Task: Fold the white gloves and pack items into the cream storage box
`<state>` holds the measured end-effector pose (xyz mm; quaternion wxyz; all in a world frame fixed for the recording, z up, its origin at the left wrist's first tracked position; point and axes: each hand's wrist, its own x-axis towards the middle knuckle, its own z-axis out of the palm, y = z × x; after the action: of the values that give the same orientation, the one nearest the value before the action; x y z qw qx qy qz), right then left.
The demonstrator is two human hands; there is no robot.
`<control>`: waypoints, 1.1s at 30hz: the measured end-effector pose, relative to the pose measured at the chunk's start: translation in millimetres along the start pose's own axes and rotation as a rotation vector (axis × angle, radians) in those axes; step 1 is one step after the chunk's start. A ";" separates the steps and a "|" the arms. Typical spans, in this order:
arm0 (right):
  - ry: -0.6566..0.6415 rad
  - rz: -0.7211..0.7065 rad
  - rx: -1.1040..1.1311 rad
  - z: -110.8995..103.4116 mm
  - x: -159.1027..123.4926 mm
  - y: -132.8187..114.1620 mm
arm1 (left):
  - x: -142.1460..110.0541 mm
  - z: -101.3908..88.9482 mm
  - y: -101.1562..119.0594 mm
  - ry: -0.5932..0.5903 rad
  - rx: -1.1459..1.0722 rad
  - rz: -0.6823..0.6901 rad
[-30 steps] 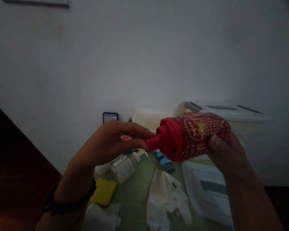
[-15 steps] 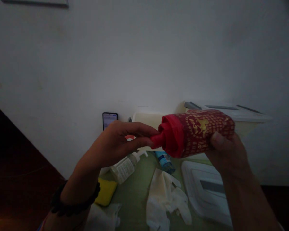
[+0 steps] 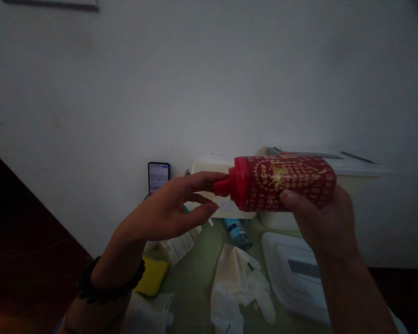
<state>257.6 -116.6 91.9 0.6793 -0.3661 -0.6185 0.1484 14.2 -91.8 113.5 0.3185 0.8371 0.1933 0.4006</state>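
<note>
A red bottle (image 3: pixel 299 178) with gold lettering and a red spouted top lies tilted on its side in the air. My right hand (image 3: pixel 329 222) is wrapped round its base end, the thumb along the front. At the spout end, my left hand (image 3: pixel 170 206) has its thumb and fingers apart. Its forefinger reaches to the red spout (image 3: pixel 222 187) and seems to touch its far side. A black bead bracelet (image 3: pixel 107 287) circles the left wrist.
Below on the green tabletop (image 3: pixel 191 287) lie a pump bottle (image 3: pixel 177 248), a blue bottle (image 3: pixel 239 235), white gloves (image 3: pixel 230 278), a yellow sponge (image 3: pixel 152 277) and a pale lid (image 3: pixel 277 269). A phone (image 3: pixel 159 177) leans on the wall, near lidded containers (image 3: pixel 362 169).
My left thumb has come away from the spout, and the fingers have spread. The bottle has turned more level and moved slightly left, still in my right hand.
</note>
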 end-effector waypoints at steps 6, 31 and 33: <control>-0.014 0.070 0.155 2.7 2.3 5.4 | 6.9 4.7 1.3 0.082 0.150 -0.015; 0.078 0.206 0.388 26.9 3.4 5.2 | 6.0 14.1 14.4 0.186 -0.062 -0.072; 0.069 0.234 0.392 30.2 2.6 2.4 | 6.0 11.7 13.7 0.185 -0.042 -0.062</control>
<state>230.1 -103.8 91.1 0.7362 -0.3012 -0.5078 0.3308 28.0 -102.7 120.7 0.3290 0.7834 0.2395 0.4698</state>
